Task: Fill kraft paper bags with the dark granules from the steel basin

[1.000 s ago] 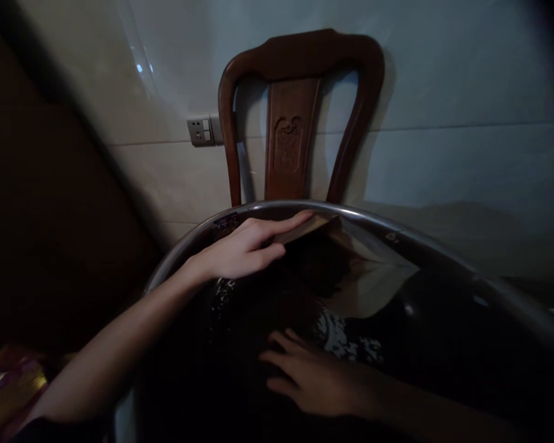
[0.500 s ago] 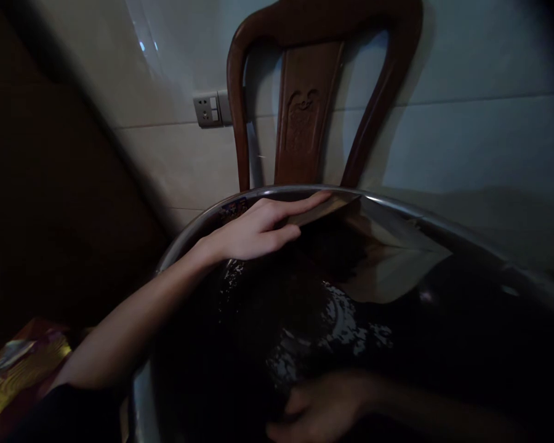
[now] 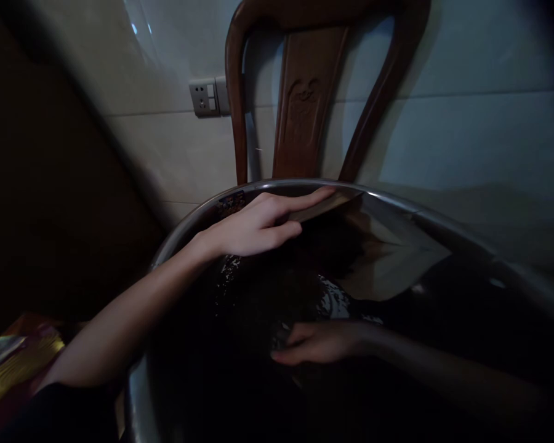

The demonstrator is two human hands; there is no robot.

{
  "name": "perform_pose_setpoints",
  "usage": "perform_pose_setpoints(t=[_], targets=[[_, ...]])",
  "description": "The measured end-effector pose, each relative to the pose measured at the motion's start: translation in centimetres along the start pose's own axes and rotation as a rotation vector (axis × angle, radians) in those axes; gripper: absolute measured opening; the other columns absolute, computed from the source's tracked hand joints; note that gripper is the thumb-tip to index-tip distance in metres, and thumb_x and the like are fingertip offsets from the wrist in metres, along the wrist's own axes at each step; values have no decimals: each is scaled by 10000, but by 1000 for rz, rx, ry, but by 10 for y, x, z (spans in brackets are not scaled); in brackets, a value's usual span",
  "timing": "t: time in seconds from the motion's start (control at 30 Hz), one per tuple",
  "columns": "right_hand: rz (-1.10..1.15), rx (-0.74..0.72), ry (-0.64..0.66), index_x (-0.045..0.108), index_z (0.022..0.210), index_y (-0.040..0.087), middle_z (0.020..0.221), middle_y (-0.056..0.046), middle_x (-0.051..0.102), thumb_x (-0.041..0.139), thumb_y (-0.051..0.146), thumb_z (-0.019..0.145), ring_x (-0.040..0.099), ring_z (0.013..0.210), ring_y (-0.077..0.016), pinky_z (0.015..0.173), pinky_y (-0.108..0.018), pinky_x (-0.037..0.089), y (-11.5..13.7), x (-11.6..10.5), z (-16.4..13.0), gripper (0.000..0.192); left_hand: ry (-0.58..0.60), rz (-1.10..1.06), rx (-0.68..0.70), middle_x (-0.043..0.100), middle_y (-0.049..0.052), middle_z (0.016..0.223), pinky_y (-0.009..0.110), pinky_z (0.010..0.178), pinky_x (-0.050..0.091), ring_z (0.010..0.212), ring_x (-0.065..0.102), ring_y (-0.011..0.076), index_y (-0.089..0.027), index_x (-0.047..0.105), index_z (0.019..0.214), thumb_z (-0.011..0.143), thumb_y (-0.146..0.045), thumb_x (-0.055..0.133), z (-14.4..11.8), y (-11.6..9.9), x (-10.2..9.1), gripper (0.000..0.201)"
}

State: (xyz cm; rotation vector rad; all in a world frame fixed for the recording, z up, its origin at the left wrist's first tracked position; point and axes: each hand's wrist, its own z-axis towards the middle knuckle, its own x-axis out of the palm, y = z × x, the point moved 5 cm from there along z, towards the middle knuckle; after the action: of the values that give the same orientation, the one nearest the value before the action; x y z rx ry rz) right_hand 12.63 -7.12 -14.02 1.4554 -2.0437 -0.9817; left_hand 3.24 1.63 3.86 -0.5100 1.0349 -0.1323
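A large round metal basin (image 3: 399,202) is in front of me, its inside very dark, with broken glints as on a wet, rippling surface. My left hand (image 3: 263,224) is laid against the basin's far inner side just below the rim. Its index finger stretches to the right and its thumb stands apart. Low inside the basin, my right hand (image 3: 325,342) reaches in from the right, with thumb and forefinger apart. Its other fingers are lost in the dark, and nothing shows in its grip. A pale, leaf-shaped patch (image 3: 388,271) lies right of the left hand, perhaps a reflection.
A carved wooden chair back (image 3: 300,104) rises right behind the basin, near a tiled wall (image 3: 480,141). A socket plate (image 3: 204,97) is on that wall. At lower left lies a shiny gold and red package (image 3: 23,363). The far left is dark.
My right hand has moved up and away from me inside the basin. The glints on the dark surface have shifted. My left hand keeps its place at the far side.
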Motion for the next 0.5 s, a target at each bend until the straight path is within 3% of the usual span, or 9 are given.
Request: perform_pose_setpoints(t=[0.17,0.3,0.43,0.5], targets=[[-229,61,-90,691,793,151,610,22,529,546,562,775,430,528,-69,506,-197,323,18,-6,-10,436,-4,10,12,360,77,1420,348,1098,294,1291,385,219,-110,316,1392,853,-201,421,0,1,0,556],[-316,-12,-72,704,856,176,672,31,576,554,526,775,474,580,-71,523,-185,340,49,3,-28,389,-14,21,-7,382,87,1407,360,1087,311,1271,414,209,-115,306,1395,855,-199,419,0,2,-1,559],[-337,-79,-100,696,854,188,700,27,619,539,581,765,559,653,-98,558,-184,382,78,9,-66,432,3,28,-13,352,76,1425,368,1117,260,1305,365,192,-129,282,1406,848,-172,415,0,-1,-1,575],[-358,-111,-206,694,855,197,717,17,637,525,617,761,582,662,-112,548,-191,400,88,2,-92,463,17,15,-18,346,70,1430,364,1120,261,1307,363,182,-136,270,1410,853,-167,406,0,-3,0,574]])
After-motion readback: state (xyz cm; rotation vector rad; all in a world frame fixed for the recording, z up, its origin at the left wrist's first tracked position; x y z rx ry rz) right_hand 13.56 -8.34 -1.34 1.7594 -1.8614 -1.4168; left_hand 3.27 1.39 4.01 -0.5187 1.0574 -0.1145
